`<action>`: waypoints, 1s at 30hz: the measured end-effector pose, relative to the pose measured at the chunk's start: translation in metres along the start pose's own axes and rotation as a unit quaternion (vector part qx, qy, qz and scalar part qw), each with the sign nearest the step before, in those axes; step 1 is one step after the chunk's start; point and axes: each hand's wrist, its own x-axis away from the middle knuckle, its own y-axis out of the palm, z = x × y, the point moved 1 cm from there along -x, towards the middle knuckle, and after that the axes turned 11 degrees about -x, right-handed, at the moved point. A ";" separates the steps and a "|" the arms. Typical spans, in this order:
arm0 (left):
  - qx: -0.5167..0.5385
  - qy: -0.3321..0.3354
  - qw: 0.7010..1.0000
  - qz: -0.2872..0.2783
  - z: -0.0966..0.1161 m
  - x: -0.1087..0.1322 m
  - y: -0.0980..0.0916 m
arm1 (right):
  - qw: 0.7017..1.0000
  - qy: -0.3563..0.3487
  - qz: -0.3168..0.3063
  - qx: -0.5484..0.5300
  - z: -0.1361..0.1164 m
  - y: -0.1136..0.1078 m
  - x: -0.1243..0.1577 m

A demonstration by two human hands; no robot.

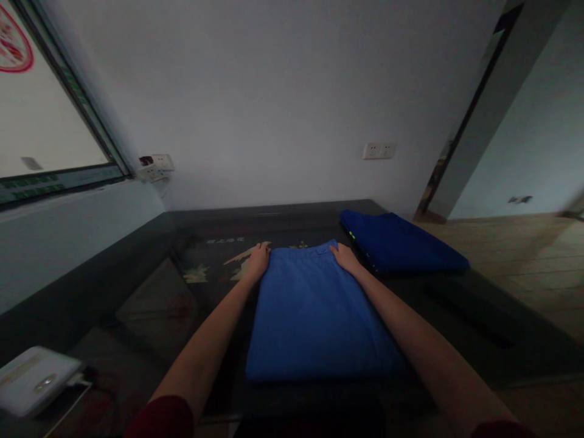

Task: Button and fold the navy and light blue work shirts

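Note:
A light blue garment (314, 316), folded into a neat rectangle, lies flat on the dark glossy table (182, 231). Its waistband, with a button near the right end, is at the far edge. My left hand (259, 258) grips the far left corner, fingers closed on the cloth. At the far right corner my right hand (344, 257) pinches the waistband beside the button. Both forearms run along the sides of the garment.
A darker blue folded cloth (401, 243) lies at the table's right back. A white device (39, 380) with a cable sits at the near left. A long dark object (469, 310) lies on the right. Behind the table stands a wall (274, 121) with sockets.

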 end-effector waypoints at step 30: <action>0.043 0.152 0.976 -0.147 -0.031 0.148 -0.107 | 0.972 -0.185 0.118 -0.084 0.044 -0.084 0.273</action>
